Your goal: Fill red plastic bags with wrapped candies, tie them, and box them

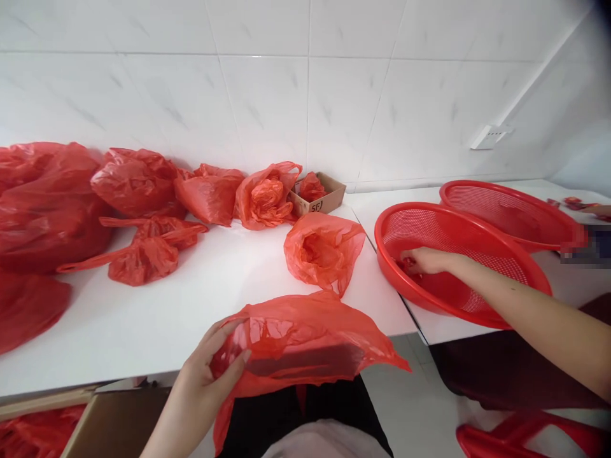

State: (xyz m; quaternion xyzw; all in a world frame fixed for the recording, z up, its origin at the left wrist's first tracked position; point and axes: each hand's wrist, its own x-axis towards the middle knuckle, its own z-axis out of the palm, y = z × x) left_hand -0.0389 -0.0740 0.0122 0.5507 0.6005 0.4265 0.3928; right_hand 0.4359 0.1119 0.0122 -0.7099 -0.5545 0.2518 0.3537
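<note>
In the lower middle, my left hand (pixel 210 369) grips the left rim of a red plastic bag (pixel 305 375), its thumb and fingers on either side of the film. The bag's mouth gapes upward and its right corner sticks out loosely. To the right, a bare arm reaches in from the frame's right edge; I take it for mine. Its hand, my right hand (pixel 424 259), is inside a large red perforated plastic basket (pixel 401 280), near the left wall. The fingers close around small dark red items (pixel 413 275), too small to name.
Beyond the held bag stands another opened red bag (pixel 324 245). Several filled red bags (pixel 133 181) and a small cardboard box (pixel 324 202) line the tiled wall. Right, a second red basket (pixel 515 219) and another person's hand (pixel 599 210). Below are a red stool (pixel 506 439) and an open carton (pixel 76 423).
</note>
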